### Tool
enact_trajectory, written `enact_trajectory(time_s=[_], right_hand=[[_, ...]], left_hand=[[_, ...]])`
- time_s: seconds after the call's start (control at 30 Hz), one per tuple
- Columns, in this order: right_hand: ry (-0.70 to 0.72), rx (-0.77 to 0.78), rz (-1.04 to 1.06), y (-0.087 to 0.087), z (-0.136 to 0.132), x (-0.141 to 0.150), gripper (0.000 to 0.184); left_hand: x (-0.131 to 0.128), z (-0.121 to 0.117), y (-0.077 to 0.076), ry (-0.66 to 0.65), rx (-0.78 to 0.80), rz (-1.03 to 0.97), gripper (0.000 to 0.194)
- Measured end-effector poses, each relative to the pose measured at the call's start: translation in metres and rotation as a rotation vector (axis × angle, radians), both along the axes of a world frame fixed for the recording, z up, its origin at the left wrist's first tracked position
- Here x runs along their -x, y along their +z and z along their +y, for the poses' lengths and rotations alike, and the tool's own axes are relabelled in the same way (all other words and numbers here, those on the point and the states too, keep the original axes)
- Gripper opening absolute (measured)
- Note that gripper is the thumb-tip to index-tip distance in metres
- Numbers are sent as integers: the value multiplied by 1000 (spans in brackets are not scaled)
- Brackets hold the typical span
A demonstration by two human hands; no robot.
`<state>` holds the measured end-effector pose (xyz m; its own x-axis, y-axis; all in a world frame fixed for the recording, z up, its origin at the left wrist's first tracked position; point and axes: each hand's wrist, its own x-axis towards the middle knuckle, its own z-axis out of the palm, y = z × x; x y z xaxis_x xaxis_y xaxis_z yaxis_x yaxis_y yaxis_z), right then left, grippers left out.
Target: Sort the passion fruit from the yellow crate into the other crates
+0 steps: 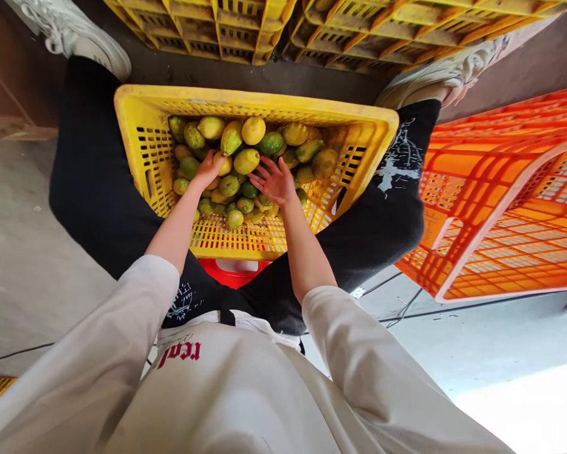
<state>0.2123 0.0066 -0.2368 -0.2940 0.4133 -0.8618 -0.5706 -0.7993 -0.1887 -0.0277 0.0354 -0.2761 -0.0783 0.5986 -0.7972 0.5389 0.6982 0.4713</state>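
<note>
Between my legs stands a yellow plastic crate (264,99) holding a pile of green and yellow lemons (229,185). My left hand (209,170) reaches into its left half, fingers closed against the side of a yellowish lemon (225,166); part of that grip is hidden. To the right, my right hand (276,183) is over the pile with its palm turned up and fingers spread, holding nothing. Its fingertips are close to a yellow lemon (246,161) lying between the two hands. A dark green lemon (271,144) lies just beyond the right fingers.
Yellow crates (207,28) stand beyond the lemon crate, close to its far rim. An orange crate (505,208) is to the right, past my knee. Part of a red plastic object (226,274) shows beneath me. Dark cables (406,309) run along the floor.
</note>
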Motion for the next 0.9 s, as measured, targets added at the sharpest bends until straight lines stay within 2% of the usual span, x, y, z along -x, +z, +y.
enact_trajectory(time_s=[0.13, 0.27, 0.4, 0.53, 0.6, 0.63, 0.7, 0.8, 0.9], right_hand=[[80, -10, -33, -1, 6, 1, 53], [129, -32, -40, -5, 7, 1, 48], [161, -62, -60, -10, 5, -2, 45], [219, -75, -155, -21, 2, 3, 38], [334, -174, -321, -26, 0, 12, 35], [397, -242, -412, -28, -2, 18, 39], [511, -384, -558, -28, -6, 30, 60], [686, -541, -652, -21, -17, 43, 88], [947, -650, -757, -8, -32, 48, 92]], left_hand=[[-9, 4, 13, -47, 27, -25, 48], [-12, 10, 23, -123, 135, -81, 52], [-13, 7, 20, -170, 138, -167, 40], [-18, 4, 13, -298, 73, -50, 52], [-21, 4, 12, -380, 55, -21, 54], [-21, 5, 12, -430, 57, -24, 57], [-21, 5, 17, -553, 86, -37, 67], [-20, 3, 32, -738, 172, 3, 84], [-18, -7, 53, -874, 203, 96, 92]])
